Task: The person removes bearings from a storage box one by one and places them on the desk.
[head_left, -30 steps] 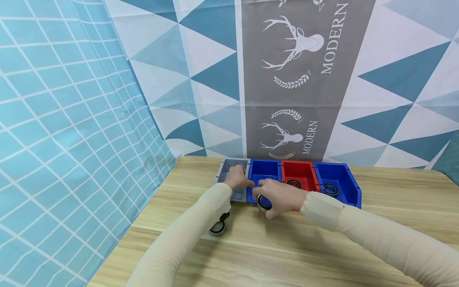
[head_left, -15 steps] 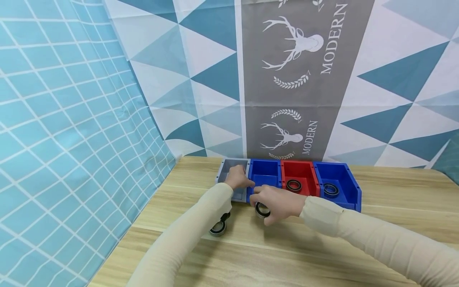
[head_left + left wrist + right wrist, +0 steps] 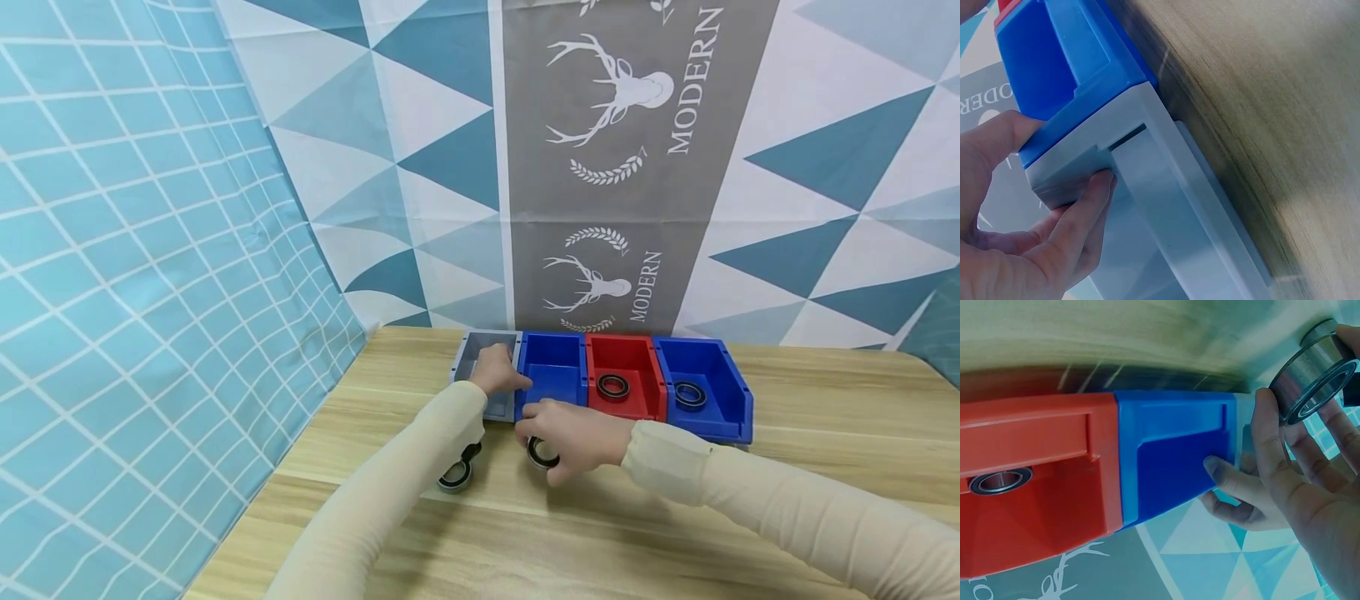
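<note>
In the head view my left hand (image 3: pixel 498 372) reaches over the grey bin (image 3: pixel 492 334) at the row's left end. The left wrist view shows its thumb against the neighbouring blue bin (image 3: pixel 1094 47) and its fingers inside the grey bin, pinching the adjoining walls. My right hand (image 3: pixel 576 435) holds a ball bearing (image 3: pixel 1302 378) by its outer ring, thumb and fingers on opposite sides, in front of that blue bin. Another bearing (image 3: pixel 456 486) lies on the table, close to my left sleeve.
A red bin (image 3: pixel 637 358) holds one bearing (image 3: pixel 613 397); the right-hand blue bin (image 3: pixel 731 392) holds another bearing (image 3: pixel 690 407). All the bins stand side by side on the wooden table (image 3: pixel 525 542), before a patterned backdrop (image 3: pixel 442 75).
My right hand has moved back from the left blue bin toward the front and slightly left, still holding the bearing. My left hand has stayed on the bin walls.
</note>
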The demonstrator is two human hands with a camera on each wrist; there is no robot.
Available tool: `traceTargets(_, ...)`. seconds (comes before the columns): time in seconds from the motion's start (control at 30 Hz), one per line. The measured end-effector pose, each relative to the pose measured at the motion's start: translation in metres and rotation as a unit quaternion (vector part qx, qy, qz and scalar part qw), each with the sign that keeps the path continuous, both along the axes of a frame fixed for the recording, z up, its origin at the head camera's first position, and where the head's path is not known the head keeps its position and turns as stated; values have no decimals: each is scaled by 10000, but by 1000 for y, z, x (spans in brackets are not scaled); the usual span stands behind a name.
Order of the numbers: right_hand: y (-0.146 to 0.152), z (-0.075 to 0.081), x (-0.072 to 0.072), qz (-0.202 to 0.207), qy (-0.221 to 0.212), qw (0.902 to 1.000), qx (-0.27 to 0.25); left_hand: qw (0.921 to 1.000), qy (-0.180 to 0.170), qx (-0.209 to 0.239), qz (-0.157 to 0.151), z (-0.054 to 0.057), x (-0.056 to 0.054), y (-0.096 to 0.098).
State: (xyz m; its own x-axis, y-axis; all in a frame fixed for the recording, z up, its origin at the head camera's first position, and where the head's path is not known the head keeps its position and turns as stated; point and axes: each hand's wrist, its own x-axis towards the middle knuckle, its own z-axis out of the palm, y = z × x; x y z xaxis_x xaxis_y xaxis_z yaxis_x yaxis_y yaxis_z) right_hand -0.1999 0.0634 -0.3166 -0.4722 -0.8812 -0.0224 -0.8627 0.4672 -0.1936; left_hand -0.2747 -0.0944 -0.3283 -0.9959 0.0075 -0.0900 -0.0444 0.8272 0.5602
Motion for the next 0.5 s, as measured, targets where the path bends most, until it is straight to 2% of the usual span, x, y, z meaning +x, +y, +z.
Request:
traceTargets(0.17,-3,-3,3,61,44,10000,-36,10000,-50,16,18,-1,-2,-1)
traceTargets(0.33,-5,-5,7,43,-116,9999,-62,10000,-80,19,11,-4,-2,-1)
traceTargets(0.5,-6,-6,10,44,-135,9999,-35,10000,-35,21,27,-1,-1,0)
